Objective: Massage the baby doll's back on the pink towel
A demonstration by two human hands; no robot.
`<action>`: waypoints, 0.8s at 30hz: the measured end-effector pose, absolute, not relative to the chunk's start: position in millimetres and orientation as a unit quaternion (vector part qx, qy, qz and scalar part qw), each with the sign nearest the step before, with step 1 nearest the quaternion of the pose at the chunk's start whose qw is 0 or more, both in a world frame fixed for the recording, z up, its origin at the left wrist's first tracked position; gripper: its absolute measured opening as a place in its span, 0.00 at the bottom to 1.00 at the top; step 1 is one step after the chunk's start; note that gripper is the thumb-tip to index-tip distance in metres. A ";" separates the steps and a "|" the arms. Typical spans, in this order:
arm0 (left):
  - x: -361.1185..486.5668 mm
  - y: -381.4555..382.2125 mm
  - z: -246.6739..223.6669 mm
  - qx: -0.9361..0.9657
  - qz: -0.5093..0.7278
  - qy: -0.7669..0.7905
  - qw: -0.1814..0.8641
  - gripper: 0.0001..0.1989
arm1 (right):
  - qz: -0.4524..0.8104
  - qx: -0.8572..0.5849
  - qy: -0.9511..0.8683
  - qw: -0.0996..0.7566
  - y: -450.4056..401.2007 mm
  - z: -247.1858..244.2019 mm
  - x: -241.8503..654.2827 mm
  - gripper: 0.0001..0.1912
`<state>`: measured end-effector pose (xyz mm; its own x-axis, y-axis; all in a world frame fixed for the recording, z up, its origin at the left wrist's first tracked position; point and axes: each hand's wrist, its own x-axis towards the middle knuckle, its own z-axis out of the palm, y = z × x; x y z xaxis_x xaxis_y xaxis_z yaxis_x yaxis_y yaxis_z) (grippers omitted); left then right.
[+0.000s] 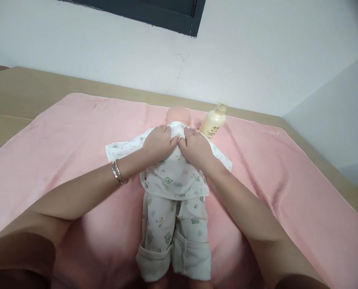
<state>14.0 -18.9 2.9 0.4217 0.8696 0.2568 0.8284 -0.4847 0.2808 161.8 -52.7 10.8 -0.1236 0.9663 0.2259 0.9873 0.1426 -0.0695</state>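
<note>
A baby doll (179, 180) in a white printed top and matching trousers with rolled cuffs lies stretched out, its smooth bald head (178, 115) pointing away from me and no face showing. My left hand (160, 143) rests flat on the left of its upper torso, just below the neck. Mirroring it on the right side, my right hand (197, 147) also lies flat on the cloth. Both thumbs point inward and nearly meet at the doll's midline. Neither hand grips anything. Two silver bangles (118, 171) circle my left wrist.
A pale yellow pump bottle (214, 121) leans to the right, close to the doll's head and my right hand. Underneath everything spreads a pink blanket (85, 132) with some folds, over a wooden table (13, 92). A white wall (121, 52) rises behind the table's far edge.
</note>
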 end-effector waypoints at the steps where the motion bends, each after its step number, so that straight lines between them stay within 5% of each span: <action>1: 15.1 -21.9 1.4 0.842 0.188 0.505 0.039 0.19 | -0.035 -0.653 -0.747 0.118 -49.7 9.8 163.4 0.24; 17: 17.6 -12.7 -16.1 0.810 0.282 0.501 0.116 0.25 | -0.074 -0.652 -0.744 0.125 -63.3 4.7 156.0 0.27; 24: 16.0 -15.9 -19.2 0.796 0.330 0.486 0.148 0.24 | 0.028 -0.643 -0.749 0.161 -47.7 4.0 168.5 0.30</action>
<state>16.0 -15.9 -19.2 0.3101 0.8709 0.3813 0.6760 -0.4840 0.5557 168.5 -47.7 4.0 -0.1222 0.9712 0.2045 0.9531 0.1723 -0.2488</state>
